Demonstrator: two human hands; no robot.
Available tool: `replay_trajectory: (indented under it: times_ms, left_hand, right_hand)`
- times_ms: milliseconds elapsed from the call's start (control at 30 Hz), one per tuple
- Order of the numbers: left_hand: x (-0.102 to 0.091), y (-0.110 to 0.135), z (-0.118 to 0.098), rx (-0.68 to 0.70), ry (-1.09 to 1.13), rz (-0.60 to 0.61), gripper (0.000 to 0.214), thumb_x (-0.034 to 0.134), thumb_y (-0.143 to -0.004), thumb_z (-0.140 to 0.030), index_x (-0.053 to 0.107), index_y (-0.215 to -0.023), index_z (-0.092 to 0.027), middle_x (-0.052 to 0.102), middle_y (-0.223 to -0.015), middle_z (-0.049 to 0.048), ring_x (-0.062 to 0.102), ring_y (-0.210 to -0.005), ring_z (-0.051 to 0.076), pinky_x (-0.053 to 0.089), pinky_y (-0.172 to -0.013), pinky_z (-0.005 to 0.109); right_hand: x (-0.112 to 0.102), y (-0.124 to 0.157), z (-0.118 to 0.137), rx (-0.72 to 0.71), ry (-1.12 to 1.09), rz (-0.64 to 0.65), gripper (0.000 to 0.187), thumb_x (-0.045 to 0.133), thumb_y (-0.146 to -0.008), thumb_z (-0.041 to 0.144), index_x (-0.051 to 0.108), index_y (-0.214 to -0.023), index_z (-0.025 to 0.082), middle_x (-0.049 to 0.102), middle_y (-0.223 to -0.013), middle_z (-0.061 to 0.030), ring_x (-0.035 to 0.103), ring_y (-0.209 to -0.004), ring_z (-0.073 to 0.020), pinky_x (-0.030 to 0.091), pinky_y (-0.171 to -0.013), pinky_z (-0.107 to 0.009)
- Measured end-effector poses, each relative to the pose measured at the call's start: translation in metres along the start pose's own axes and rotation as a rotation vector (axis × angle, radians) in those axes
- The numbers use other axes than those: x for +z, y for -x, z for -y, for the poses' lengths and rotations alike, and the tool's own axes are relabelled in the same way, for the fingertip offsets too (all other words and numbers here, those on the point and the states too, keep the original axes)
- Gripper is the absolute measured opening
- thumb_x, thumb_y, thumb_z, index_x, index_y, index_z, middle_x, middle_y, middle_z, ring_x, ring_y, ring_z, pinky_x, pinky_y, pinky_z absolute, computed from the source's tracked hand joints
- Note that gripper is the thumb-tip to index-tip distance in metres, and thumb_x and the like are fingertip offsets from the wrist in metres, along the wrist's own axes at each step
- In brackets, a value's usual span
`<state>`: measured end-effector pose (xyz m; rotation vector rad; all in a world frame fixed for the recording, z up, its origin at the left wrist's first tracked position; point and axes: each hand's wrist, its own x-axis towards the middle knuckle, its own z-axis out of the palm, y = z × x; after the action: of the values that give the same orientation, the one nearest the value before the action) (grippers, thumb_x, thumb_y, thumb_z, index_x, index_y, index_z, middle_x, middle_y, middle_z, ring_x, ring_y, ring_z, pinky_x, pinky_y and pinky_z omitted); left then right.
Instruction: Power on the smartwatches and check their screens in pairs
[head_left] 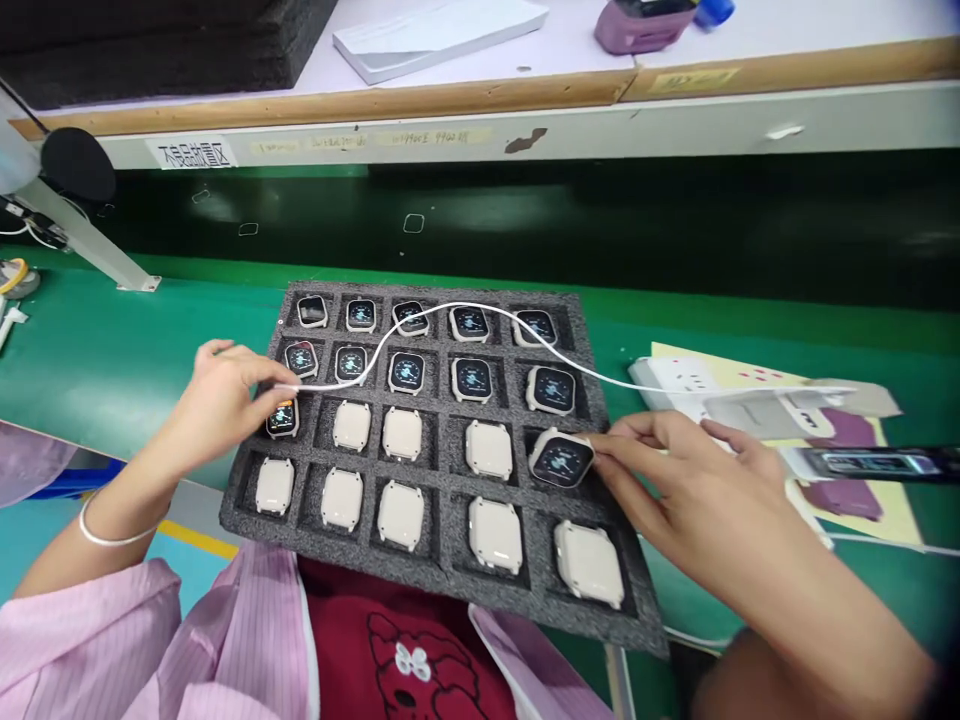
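A dark grey foam tray (442, 475) holds rows of smartwatch cases, some showing lit dials and others their pale backs. My left hand (232, 390) pinches the end of a thin white cable (465, 305) at the tray's left side. Just under those fingertips, a watch with an orange-lit screen (283, 418) sits in its slot. At the right side, the fingers of my right hand (667, 470) grip the edge of a tilted watch (562, 458), dial up, at its slot. The cable arcs over the tray between both hands and continues right.
To the right lie a white power strip (675, 380) and yellow paper (900, 510). Behind runs a shelf edge (450, 100) bearing a paper stack (442, 35) and black foam (150, 45). A metal bracket (97, 235) stands at left on the green bench (135, 350).
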<state>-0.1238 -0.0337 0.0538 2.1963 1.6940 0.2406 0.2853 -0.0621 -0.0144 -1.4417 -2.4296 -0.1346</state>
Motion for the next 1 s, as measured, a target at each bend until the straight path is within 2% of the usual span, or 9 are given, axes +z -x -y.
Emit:
replay_trajectory:
  times_ms: [100,233,333,433,600,700,767,867,1000]
  left_hand:
    - [0.021,0.002,-0.025,0.176,0.067,0.093,0.015,0.063,-0.094,-0.034,0.076,-0.090,-0.028,0.077,-0.096,-0.0006,0.066,-0.094,0.020,0.033,-0.102,0.046]
    - [0.042,0.002,-0.047,0.279,-0.133,0.059,0.012,0.063,-0.093,-0.026,0.074,-0.097,-0.025,0.076,-0.093,0.0031,0.064,-0.091,0.024,0.033,-0.101,0.051]
    - [0.043,0.001,-0.056,0.377,-0.363,0.015,0.022,0.057,-0.095,-0.021,0.070,-0.112,-0.022,0.074,-0.096,0.0090,0.063,-0.093,0.030,0.034,-0.103,0.056]
    - [0.036,-0.005,-0.057,0.451,-0.450,0.017,0.022,0.049,-0.097,-0.022,0.071,-0.104,-0.022,0.072,-0.090,0.0101,0.063,-0.093,0.031,0.036,-0.107,0.057]
    - [0.019,-0.027,-0.030,0.350,-0.093,0.101,0.031,0.056,-0.092,-0.051,0.071,-0.098,-0.025,0.075,-0.092,0.0056,0.066,-0.089,0.026,0.047,-0.099,0.048]
    - [0.011,-0.037,-0.013,0.260,0.165,0.236,0.040,0.049,-0.095,-0.057,0.073,-0.101,-0.024,0.077,-0.098,0.0043,0.067,-0.085,0.022,0.051,-0.081,0.035]
    - [0.010,-0.038,-0.012,0.278,0.201,0.330,0.041,0.048,-0.097,-0.057,0.074,-0.104,-0.025,0.078,-0.100,0.0031,0.068,-0.089,0.021,0.048,-0.088,0.035]
    - [0.013,-0.035,-0.019,0.304,0.143,0.383,0.042,0.043,-0.100,-0.056,0.073,-0.111,-0.028,0.077,-0.102,0.0010,0.067,-0.095,0.021,0.039,-0.103,0.040]
    - [0.020,-0.032,-0.024,0.312,0.122,0.369,0.050,0.033,-0.103,-0.056,0.073,-0.106,-0.026,0.074,-0.088,0.0014,0.064,-0.091,0.020,0.038,-0.102,0.038]
  right_hand:
    - [-0.002,0.001,0.002,0.012,0.024,-0.002,0.048,0.027,-0.104,0.034,0.071,-0.090,0.021,0.064,-0.090,-0.0131,0.065,-0.077,-0.0283,0.041,-0.089,-0.058]
    - [-0.006,0.001,0.003,0.024,0.025,0.019,0.039,0.034,-0.102,0.027,0.071,-0.089,0.021,0.064,-0.091,-0.0095,0.064,-0.081,-0.0252,0.039,-0.095,-0.058]
    - [-0.007,0.001,0.005,0.063,-0.004,0.020,0.035,0.037,-0.101,0.025,0.070,-0.090,0.022,0.064,-0.093,-0.0075,0.064,-0.083,-0.0227,0.036,-0.101,-0.056]
    - [-0.005,-0.001,0.006,0.093,0.004,0.007,0.034,0.038,-0.101,0.024,0.070,-0.090,0.023,0.065,-0.091,-0.0065,0.063,-0.083,-0.0214,0.034,-0.104,-0.053]
    - [-0.004,-0.008,0.011,0.114,0.123,-0.025,0.038,0.040,-0.103,0.025,0.071,-0.081,0.022,0.069,-0.085,-0.0048,0.061,-0.077,-0.0186,0.030,-0.101,-0.047]
    - [-0.011,-0.012,0.019,0.166,0.240,-0.155,0.035,0.049,-0.103,0.025,0.069,-0.075,0.021,0.071,-0.080,-0.0025,0.061,-0.071,-0.0169,0.030,-0.098,-0.043]
    - [-0.017,-0.015,0.026,0.159,0.217,-0.224,0.030,0.054,-0.101,0.024,0.069,-0.075,0.020,0.073,-0.081,-0.0018,0.063,-0.071,-0.0164,0.030,-0.097,-0.041]
    - [-0.022,-0.017,0.038,0.017,0.014,-0.136,0.025,0.054,-0.101,0.020,0.071,-0.083,0.022,0.073,-0.081,-0.0006,0.064,-0.073,-0.0160,0.029,-0.100,-0.043]
    - [-0.021,-0.018,0.047,-0.129,-0.083,0.023,0.027,0.050,-0.099,0.013,0.073,-0.089,0.024,0.069,-0.073,0.0018,0.063,-0.071,-0.0160,0.026,-0.105,-0.046]
